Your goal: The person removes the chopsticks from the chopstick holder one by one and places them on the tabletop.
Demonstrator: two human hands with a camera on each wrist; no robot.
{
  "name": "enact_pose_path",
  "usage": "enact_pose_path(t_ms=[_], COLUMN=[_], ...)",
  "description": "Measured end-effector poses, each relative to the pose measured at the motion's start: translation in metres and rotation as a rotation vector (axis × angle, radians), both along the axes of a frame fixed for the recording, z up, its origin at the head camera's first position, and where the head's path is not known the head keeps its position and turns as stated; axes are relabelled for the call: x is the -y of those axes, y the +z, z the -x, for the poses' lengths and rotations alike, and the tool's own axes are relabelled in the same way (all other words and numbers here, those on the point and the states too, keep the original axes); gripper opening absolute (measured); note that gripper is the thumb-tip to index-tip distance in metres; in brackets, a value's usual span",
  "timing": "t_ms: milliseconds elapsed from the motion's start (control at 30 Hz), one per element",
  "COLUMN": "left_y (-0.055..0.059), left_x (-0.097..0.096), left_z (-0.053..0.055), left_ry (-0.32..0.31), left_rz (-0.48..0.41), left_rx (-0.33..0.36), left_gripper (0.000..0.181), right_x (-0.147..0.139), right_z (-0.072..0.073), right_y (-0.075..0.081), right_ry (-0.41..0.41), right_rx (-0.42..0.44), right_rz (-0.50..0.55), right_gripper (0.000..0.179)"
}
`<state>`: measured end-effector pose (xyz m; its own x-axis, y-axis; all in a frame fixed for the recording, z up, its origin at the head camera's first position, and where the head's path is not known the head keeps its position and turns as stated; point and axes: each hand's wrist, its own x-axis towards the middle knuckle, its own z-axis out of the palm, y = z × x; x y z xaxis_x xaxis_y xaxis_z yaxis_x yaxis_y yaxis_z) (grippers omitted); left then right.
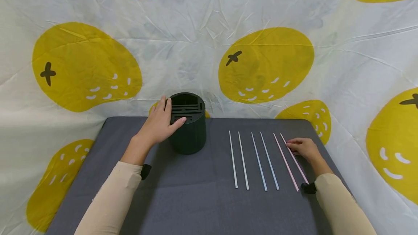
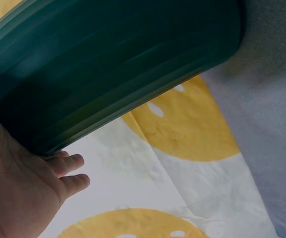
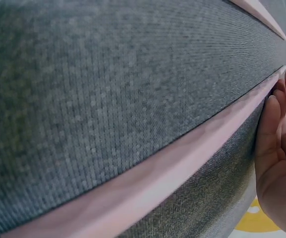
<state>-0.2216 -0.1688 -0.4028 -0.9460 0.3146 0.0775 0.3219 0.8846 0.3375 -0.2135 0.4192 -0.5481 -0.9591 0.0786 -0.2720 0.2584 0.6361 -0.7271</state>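
My left hand point(image 1: 159, 120) rests against the left side and top rim of a dark green cylindrical utensil holder point(image 1: 189, 137), its fingers mostly straight and the thumb over the near rim. Slots show in the holder's top, and its smooth side point(image 2: 118, 64) fills much of the left wrist view beside the palm. At the table's right, my right hand point(image 1: 305, 148) pinches the rightmost pink chopstick point(image 1: 298, 163) near its thin far end. That chopstick point(image 3: 182, 168) still lies along the cloth. Just left of it is a second pink chopstick point(image 1: 286, 163).
Two blue chopsticks point(image 1: 259, 162) and two white chopsticks point(image 1: 233, 160) lie farther left, roughly side by side. Dark grey cloth point(image 1: 196, 198) covers the table. Behind it hangs a white curtain point(image 1: 183, 61) with yellow fruit prints, close to the table's far edge.
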Motion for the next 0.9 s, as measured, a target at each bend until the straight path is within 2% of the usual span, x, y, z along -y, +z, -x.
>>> enact_pose_path(t_ms=[100, 333, 467, 567, 700, 833, 900], left_y=[0.000, -0.001, -0.001, -0.001, 0.000, 0.001, 0.003], left_x=[-0.001, -0.002, -0.003, -0.003, -0.004, -0.005, -0.004], left_z=[0.000, 0.000, 0.001, 0.003, 0.005, 0.005, 0.004], left_ry=[-0.001, -0.006, -0.008, -0.003, 0.009, 0.009, 0.000], left_rz=[0.003, 0.003, -0.005, -0.007, -0.004, -0.009, -0.023], left_rx=[0.005, 0.005, 0.006, -0.001, -0.016, -0.028, -0.047], left_gripper=[0.109, 0.108, 0.109, 0.109, 0.110, 0.109, 0.103], right_x=[-0.001, -0.006, -0.008, -0.004, 0.001, 0.011, 0.017], right_z=[-0.004, -0.015, -0.018, -0.019, -0.020, -0.027, -0.030], right_y=[0.000, 0.006, 0.018, 0.034, 0.066, 0.104, 0.120], right_ry=[-0.002, -0.042, -0.060, -0.049, 0.000, 0.038, 0.024], right_rx=[0.001, -0.036, -0.100, -0.159, -0.263, -0.403, -0.470], right_rz=[0.018, 0.198, 0.201, 0.213, 0.245, 0.165, 0.047], right_gripper=[0.045, 0.057, 0.059, 0.047, 0.023, 0.032, 0.040])
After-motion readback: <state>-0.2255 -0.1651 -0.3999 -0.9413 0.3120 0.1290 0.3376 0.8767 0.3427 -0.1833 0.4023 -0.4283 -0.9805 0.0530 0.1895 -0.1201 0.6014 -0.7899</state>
